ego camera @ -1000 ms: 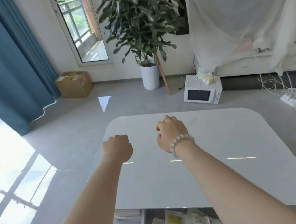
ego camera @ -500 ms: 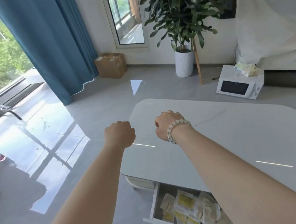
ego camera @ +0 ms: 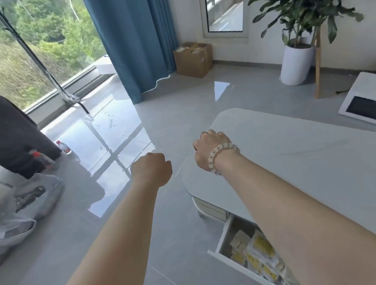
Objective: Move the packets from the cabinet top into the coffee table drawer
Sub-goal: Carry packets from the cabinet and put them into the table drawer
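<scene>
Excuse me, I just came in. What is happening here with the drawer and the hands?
A person is standing beside a white coffee table, seen from a head camera. Its drawer is pulled open, and yellow and white packets lie inside it. Both arms are stretched forward: the left hand and the right hand, which wears a bead bracelet, have curled fingers and hold nothing visible. No cabinet is in view.

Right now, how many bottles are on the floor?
2: a clear bottle with a red cap by the window, and a red-topped bottle just left of it. Others may be hidden.
</scene>
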